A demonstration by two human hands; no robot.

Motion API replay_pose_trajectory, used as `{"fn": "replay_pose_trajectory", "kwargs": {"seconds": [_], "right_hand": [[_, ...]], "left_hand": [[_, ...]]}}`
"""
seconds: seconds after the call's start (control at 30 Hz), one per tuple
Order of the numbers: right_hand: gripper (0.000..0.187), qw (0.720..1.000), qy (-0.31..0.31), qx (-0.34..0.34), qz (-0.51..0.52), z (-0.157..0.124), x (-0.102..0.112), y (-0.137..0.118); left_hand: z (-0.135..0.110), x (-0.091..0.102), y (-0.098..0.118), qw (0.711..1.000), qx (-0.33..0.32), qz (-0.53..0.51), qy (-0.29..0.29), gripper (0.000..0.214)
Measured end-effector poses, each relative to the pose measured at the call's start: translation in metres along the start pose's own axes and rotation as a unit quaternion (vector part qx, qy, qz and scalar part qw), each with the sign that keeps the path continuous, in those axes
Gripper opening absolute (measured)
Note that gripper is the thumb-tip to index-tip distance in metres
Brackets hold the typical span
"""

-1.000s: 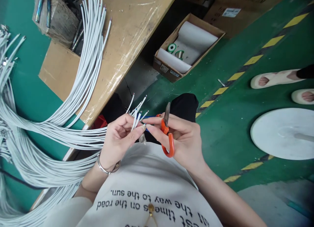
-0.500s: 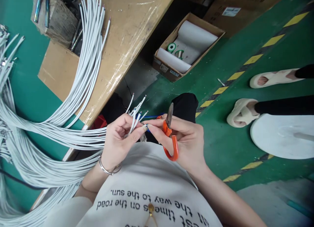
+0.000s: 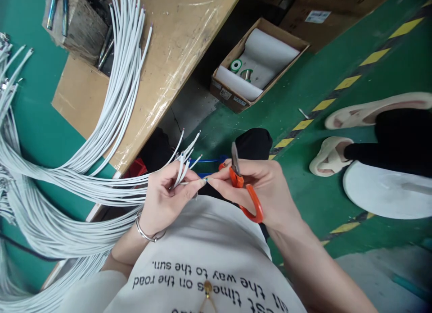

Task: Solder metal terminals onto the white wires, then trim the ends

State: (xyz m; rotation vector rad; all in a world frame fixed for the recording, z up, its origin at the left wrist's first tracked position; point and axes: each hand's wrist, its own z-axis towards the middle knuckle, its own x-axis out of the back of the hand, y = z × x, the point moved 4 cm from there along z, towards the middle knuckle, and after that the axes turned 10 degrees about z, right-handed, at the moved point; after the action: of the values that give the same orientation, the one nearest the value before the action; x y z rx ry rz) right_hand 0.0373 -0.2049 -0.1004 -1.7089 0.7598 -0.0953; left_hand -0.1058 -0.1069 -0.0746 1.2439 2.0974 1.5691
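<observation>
Several white cables (image 3: pixel 130 185) run from the table into my left hand (image 3: pixel 170 193), which is closed around them near their ends. Their cut tips fan out above its fingers. Between that thumb and forefinger one cable end is pinched, with a tiny bluish-green bit of wire showing. My right hand (image 3: pixel 259 187) is closed too, holding scissors (image 3: pixel 251 202) with orange handles against the palm, dark blades (image 3: pixel 235 157) pointing up. Its thumb and forefinger tips pinch at the same wire end, almost touching the left fingertips.
Large bundles of white cable (image 3: pixel 64 227) cover the green-and-cardboard table (image 3: pixel 175 65) at left. A tape-wrapped block (image 3: pixel 77 29) stands behind them. On the floor sits a cardboard box (image 3: pixel 232 101) with solder-like spools. Another person's feet (image 3: pixel 329 155) are beside a white stool (image 3: pixel 381 189) at right.
My right hand has shifted slightly right and turned, the scissors tilting with it. My left fingertips moved a little right and down. The other person's legs have moved left.
</observation>
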Motion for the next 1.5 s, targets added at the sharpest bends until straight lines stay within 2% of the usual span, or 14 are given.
{"fn": "replay_pose_trajectory", "kwargs": {"seconds": [0.1,0.33,0.63,0.73,0.87,0.9,0.97,1.03,1.1,1.17,1.23,1.37,1.5], "right_hand": [[0.018,0.999,-0.034,-0.022,-0.018,0.002,0.001,-0.006],[0.014,0.997,0.006,0.068,-0.028,-0.002,-0.002,-0.008],[0.018,0.991,-0.021,0.081,-0.101,-0.003,-0.001,-0.015],[0.034,0.982,-0.047,0.089,-0.158,-0.004,-0.003,-0.020],[0.040,0.946,-0.057,0.181,-0.264,-0.004,-0.009,-0.035],[0.038,0.942,-0.053,0.195,-0.267,-0.003,-0.010,-0.037],[0.032,0.956,-0.040,0.180,-0.226,0.001,-0.011,-0.033],[0.022,0.981,-0.009,0.133,-0.138,0.005,-0.012,-0.021],[0.013,0.994,0.040,0.099,-0.030,0.006,-0.016,-0.005],[0.011,0.990,0.092,0.095,0.053,0.004,-0.023,0.009],[0.011,0.980,0.139,0.115,0.089,0.001,-0.030,0.019],[0.013,0.961,0.192,0.200,0.019,-0.008,-0.039,0.024],[0.016,0.946,0.170,0.263,-0.086,-0.012,-0.037,0.022]], "left_hand": [[0.001,0.001,0.000,1.000,0.007,0.006,-0.002,0.016],[0.003,0.002,-0.001,1.000,0.013,-0.020,0.017,0.016],[0.002,0.002,0.000,0.999,0.036,-0.005,0.022,0.019],[0.003,-0.001,0.006,0.999,0.010,0.037,0.017,0.018],[0.002,-0.004,0.015,0.993,-0.058,0.089,0.048,0.014],[0.002,-0.004,0.015,0.992,-0.061,0.085,0.064,0.014],[0.001,-0.003,0.013,0.993,-0.043,0.055,0.091,0.015],[0.000,-0.004,0.010,0.995,-0.017,0.016,0.101,0.017],[-0.001,-0.005,0.006,0.995,-0.003,-0.018,0.100,0.019],[-0.002,-0.005,0.002,0.993,0.005,-0.042,0.106,0.022],[-0.003,-0.005,-0.001,0.991,0.013,-0.062,0.114,0.025],[-0.003,-0.006,-0.006,0.990,0.032,-0.086,0.104,0.025],[0.000,-0.004,-0.005,0.989,0.033,-0.120,0.082,0.021]]}}
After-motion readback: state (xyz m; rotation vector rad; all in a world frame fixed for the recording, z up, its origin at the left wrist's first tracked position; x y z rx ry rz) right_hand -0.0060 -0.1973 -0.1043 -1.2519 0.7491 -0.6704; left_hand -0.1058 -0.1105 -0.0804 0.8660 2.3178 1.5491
